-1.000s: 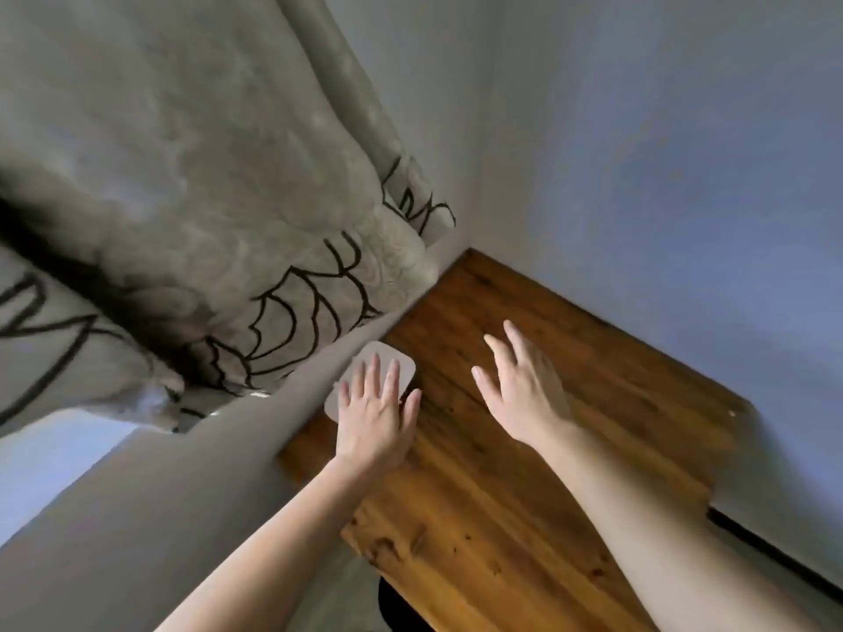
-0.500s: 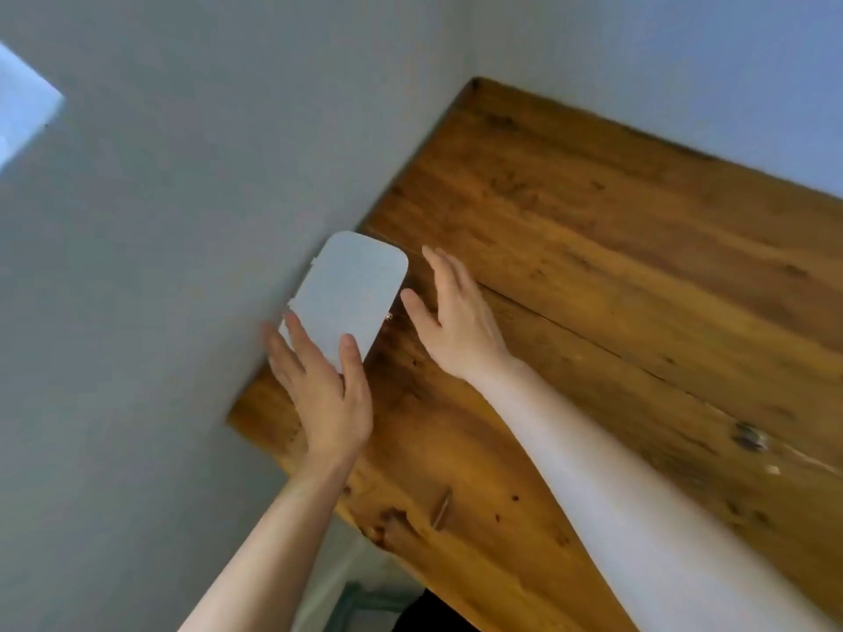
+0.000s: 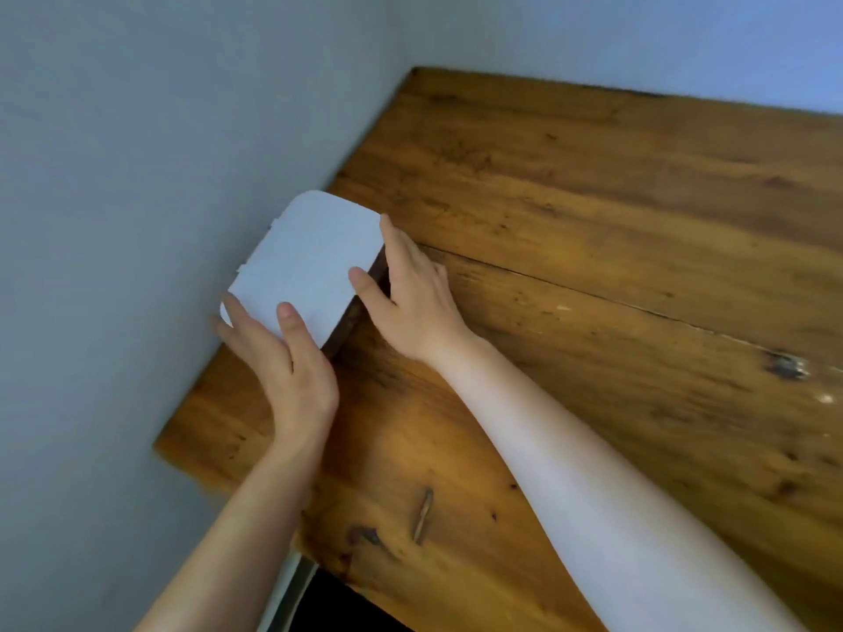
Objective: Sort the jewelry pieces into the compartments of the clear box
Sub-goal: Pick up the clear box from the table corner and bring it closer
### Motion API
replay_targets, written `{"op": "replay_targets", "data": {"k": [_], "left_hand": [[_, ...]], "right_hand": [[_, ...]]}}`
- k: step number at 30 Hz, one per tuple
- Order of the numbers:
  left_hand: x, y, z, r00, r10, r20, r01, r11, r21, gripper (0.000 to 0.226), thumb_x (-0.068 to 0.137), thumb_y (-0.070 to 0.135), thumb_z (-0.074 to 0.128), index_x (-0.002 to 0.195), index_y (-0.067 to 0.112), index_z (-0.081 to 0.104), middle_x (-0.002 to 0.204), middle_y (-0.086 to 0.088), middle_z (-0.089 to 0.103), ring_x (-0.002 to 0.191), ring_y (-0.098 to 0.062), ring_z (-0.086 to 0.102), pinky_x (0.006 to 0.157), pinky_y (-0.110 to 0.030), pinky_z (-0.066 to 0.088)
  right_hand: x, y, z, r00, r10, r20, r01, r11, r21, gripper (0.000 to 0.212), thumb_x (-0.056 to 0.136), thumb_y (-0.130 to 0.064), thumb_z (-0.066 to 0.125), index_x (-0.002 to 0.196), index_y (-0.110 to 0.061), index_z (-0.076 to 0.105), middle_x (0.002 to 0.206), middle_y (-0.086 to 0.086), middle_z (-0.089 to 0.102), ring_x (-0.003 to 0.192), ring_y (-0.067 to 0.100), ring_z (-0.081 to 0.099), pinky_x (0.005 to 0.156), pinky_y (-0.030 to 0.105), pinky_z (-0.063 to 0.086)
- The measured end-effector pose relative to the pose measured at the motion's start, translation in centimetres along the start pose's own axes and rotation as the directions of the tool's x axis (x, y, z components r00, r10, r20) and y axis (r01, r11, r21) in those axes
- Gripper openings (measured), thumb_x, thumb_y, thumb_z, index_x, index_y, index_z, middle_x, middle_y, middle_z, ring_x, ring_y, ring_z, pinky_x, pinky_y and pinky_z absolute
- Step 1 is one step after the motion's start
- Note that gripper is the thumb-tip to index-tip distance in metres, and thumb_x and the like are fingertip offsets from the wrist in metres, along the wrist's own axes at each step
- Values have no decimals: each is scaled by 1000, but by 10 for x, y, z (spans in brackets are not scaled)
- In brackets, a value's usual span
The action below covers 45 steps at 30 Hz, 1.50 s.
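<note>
Gripping the pale box (image 3: pixel 305 262) at the wall, left hand (image 3: pixel 278 358) near end, right hand (image 3: pixel 410 289) right side.

Lit softly and evenly by cool daylight, source out of frame; washing the box (image 3: pixel 304 261) to a flat featureless white, hiding any detail of its surface; casting a narrow dark shadow under its right edge onto the table (image 3: pixel 593 248); glaring pale along the right forearm (image 3: pixel 570 485); blurring slightly at the far table edge and wall (image 3: pixel 137 175); bending straight lines toward the corners; keeping both hands reasonably sharp.
</note>
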<state>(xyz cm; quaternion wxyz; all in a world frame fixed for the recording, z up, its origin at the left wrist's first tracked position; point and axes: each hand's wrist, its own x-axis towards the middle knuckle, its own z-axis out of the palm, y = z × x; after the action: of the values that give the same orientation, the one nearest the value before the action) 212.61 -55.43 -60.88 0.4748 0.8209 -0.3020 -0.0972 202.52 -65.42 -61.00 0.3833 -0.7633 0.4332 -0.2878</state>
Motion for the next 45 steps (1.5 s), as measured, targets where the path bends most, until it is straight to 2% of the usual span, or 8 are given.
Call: {"op": "replay_targets", "data": {"k": [3,10,16,24,29,34,41,45], "left_hand": [[-14,14,1,994,85,75,-81,995,-54,69,102,53,24,157,22,-3,167,-2,-10,151,-11,-8,104,-7,-4],[-80,21,-32,889,237,393,-156,962,-226,67,104,50,24,158,20,-1,166,-4,-15,150,-10,-16,110,-24,-5],[-117,2,-61,760,326,563,-188,938,-290,77,98,59,21,158,15,1,167,-4,-10,149,-8,-20,113,-25,-7],[-115,-31,-63,692,366,622,-288,930,-227,84,89,78,18,157,31,2,166,4,-12,149,-8,-13,118,-34,-2],[-95,-46,-59,621,459,635,-515,850,-111,107,72,87,49,153,42,-6,162,16,-19,151,-18,-5,114,-40,10],[-96,-52,-54,650,500,572,-542,833,-112,112,67,84,57,154,37,4,163,16,-2,148,-21,7,111,-40,22],[-97,-46,-60,689,463,558,-454,875,-167,112,65,83,62,155,31,18,160,20,11,147,-10,11,112,-31,20],[-88,-29,-66,742,447,500,-396,894,-212,94,70,82,57,146,27,44,145,16,38,136,-4,28,105,-27,31]], "right_hand": [[-27,2,-21,992,68,-102,-66,998,20,81,102,-53,42,160,-15,0,168,7,14,153,25,14,121,47,11],[-143,-6,-53,919,240,-312,-246,969,18,81,98,-58,43,160,-20,8,167,1,16,152,24,16,120,46,21],[-223,-5,-41,860,353,-369,-362,931,47,78,99,-54,47,160,-24,9,165,-3,17,150,20,21,116,40,27],[-235,4,-23,823,376,-426,-413,911,5,79,98,-63,39,160,-27,7,167,-2,16,151,22,21,117,41,27],[-236,16,-14,819,339,-463,-417,906,-74,96,81,-88,10,159,-33,0,168,-4,16,151,22,23,115,41,29],[-235,22,-12,828,334,-450,-407,910,-73,95,81,-89,6,158,-36,-6,169,-5,11,153,22,18,117,40,23],[-236,23,-12,835,322,-446,-388,920,-61,88,88,-86,11,157,-37,-10,169,-5,10,153,21,15,114,35,12],[-237,23,-12,842,291,-454,-377,920,-110,85,91,-83,11,158,-35,-9,169,-3,11,154,22,16,115,33,10]]}}
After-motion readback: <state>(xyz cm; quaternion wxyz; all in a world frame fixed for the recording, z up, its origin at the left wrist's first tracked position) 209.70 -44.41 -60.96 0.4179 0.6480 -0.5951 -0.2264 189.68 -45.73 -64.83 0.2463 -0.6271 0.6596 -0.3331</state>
